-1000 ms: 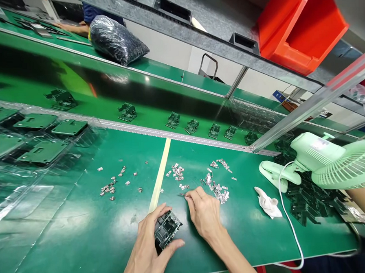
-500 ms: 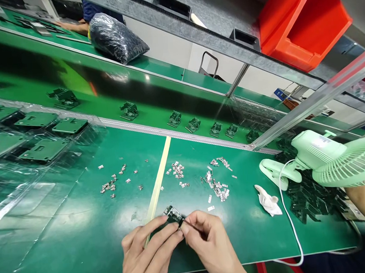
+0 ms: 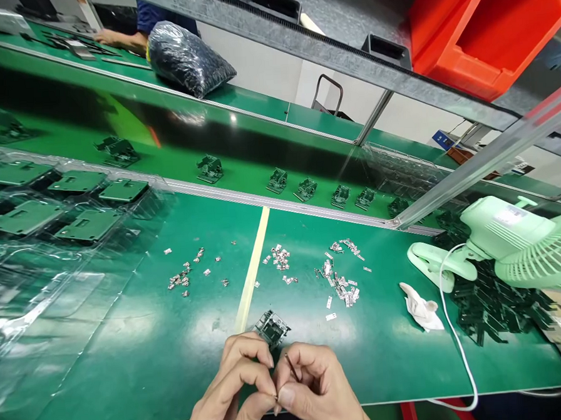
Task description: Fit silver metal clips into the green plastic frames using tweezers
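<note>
Head cam: left hand (image 3: 236, 385) has fingertips pinched together on some tiny bit (image 3: 276, 397), right hand (image 3: 320, 383) has its fingers clamped on a thin stick (image 3: 292, 367). Board (image 3: 271, 327) sits just past them, toward the near edge of the worktop (image 3: 143, 367).

Green workbench (image 3: 387, 361), light glare (image 3: 117, 331) on top; grey shelf (image 3: 265, 40) above; pale wall (image 3: 264, 70) beyond.

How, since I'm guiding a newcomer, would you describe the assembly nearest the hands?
On the green worktop, follow the yellow tape toward the left hand. Just right of the tape's visible near end lies a small dark-green assembly. Unlike the similar assemblies lined up beyond the silver rail, it lies on the near side.
</note>
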Motion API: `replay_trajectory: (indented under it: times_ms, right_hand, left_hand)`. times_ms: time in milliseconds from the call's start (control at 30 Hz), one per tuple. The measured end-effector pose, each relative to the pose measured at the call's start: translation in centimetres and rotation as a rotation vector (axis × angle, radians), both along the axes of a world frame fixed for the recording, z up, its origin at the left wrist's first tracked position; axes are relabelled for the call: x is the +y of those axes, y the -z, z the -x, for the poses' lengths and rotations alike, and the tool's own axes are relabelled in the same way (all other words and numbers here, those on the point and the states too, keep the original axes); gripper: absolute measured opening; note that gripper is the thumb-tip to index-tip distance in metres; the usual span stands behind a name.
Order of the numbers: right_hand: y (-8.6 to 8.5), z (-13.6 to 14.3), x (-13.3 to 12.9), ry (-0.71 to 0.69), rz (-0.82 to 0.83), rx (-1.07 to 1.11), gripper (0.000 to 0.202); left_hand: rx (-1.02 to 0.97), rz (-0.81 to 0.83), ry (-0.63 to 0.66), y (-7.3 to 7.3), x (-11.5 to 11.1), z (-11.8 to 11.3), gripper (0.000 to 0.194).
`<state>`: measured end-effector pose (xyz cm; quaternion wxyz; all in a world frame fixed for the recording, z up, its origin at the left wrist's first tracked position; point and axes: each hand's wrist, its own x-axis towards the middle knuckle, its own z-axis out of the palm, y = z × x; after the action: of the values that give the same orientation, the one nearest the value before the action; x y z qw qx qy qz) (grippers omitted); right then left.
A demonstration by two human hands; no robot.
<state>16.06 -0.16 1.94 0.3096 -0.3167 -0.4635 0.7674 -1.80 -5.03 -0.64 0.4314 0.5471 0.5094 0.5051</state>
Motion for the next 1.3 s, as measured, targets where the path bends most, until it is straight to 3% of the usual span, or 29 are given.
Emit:
replay_trajectory:
  times_ms: [33, 67, 133, 167, 200, 333, 933, 1167, 1300]
  right_hand:
    - [-0.1, -0.2, 0.0, 0.007, -0.038, -0.041, 0.04]
    - [-0.1, -0.5, 0.1, 0.03, -0.087, -0.104, 0.039]
    - [-0.3, -1.0, 0.5, 0.125, -0.222, -0.297, 0.033]
    - [-0.3, -1.3, 0.6, 0.179, -0.302, -0.403, 0.028]
    - [-0.2, -1.6, 0.8, 0.221, -0.384, -0.496, 0.024]
    - [0.2, -1.9, 1.0, 0.227, -0.576, -0.647, 0.015]
    - [2.2, -1.5, -0.4, 0.354, -0.812, -0.861, 0.011]
    - [2.1, -1.1, 0.6, 0.373, -1.033, -1.015, 0.014]
    - [1.5, -1.6, 2.0, 0.366, -1.235, -1.066, 0.015]
  left_hand:
    - [0.029, -0.018, -0.009, 0.5, 0.3, 0.3, 0.013]
    - [0.075, -0.016, -0.027, 1.1, 0.8, 0.6, 0.02]
    - [0.194, 0.038, -0.039, 2.0, 1.8, 1.0, 0.076]
    - [0.255, 0.073, -0.017, 2.4, 2.3, 1.1, 0.094]
    - [0.306, 0.096, 0.016, 2.7, 2.7, 1.0, 0.101]
    - [0.38, 0.059, 0.093, 2.9, 2.8, 0.0, 0.079]
    - [0.508, -0.089, 0.017, 2.2, 1.6, -2.1, 0.068]
    - [0.451, -0.056, 0.022, 3.4, 1.8, -2.9, 0.074]
    - [0.531, -0.12, 0.038, 3.6, 2.1, -2.7, 0.098]
